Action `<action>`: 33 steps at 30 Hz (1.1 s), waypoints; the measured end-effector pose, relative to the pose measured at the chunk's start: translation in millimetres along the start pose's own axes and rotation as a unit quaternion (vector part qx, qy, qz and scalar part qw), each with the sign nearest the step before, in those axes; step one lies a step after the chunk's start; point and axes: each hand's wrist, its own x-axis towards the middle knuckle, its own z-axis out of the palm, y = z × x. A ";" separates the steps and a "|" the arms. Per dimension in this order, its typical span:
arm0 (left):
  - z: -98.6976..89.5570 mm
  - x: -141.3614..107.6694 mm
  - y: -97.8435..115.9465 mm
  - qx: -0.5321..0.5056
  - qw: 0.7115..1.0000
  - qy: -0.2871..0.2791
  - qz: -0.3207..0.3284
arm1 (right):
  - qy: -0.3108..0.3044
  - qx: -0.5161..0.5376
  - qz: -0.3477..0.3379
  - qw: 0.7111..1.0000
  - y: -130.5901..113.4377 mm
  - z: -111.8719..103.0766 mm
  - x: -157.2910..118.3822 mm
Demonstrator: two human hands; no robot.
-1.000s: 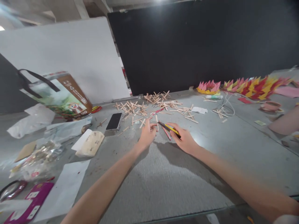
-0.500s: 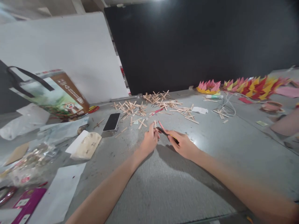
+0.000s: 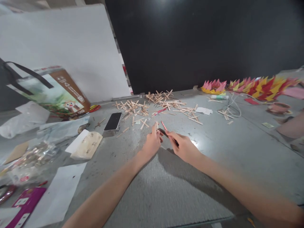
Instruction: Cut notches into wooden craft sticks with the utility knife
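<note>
My left hand [image 3: 154,140] is closed on a small wooden stick [image 3: 157,123] above the middle of the grey table [image 3: 147,190]. Beside it, my right hand [image 3: 184,146] is wrapped round a dark tool [image 3: 163,131], whose tip reaches the fingers of my left hand. A red-and-white striped piece [image 3: 163,125] sticks up from the fingers of my right hand. Just beyond both hands lies a loose heap of wooden sticks [image 3: 135,108], many of them crossed.
A phone [image 3: 113,121] lies left of the sticks, near a printed bag [image 3: 61,95], scissors [image 3: 95,108] and plastic packets [image 3: 87,145]. Pink, yellow and red paper decorations [image 3: 261,88], a glue stick [image 3: 218,97], white cable [image 3: 238,109] and pink cup [image 3: 279,108] are at the right.
The camera view has tilted and shifted slightly. My right hand has turned a little on the dark tool, and its yellow-edged part no longer shows. Both hands keep their hold.
</note>
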 end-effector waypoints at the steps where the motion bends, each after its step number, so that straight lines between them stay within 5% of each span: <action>1: 0.2 0.3 -2.1 0.011 1.000 -0.003 0.004 | -0.005 -0.005 0.004 1.000 -1.0 -1.8 1.8; 6: 3.0 1.2 -11.2 0.028 0.999 -0.016 0.027 | -0.029 -0.034 0.009 0.999 -0.6 -13.9 9.1; 14: -1.2 -3.4 -3.6 -0.020 1.000 0.009 0.001 | 0.007 -0.001 0.001 1.000 1.9 6.3 0.1; 21: -0.8 -1.5 -7.3 0.008 1.000 -0.005 0.012 | -0.035 -0.049 0.027 0.998 -8.1 -5.1 9.2; 33: -6.0 -1.2 -9.4 0.070 0.997 -0.011 0.028 | 0.017 -0.029 0.021 0.999 -1.5 23.4 -13.8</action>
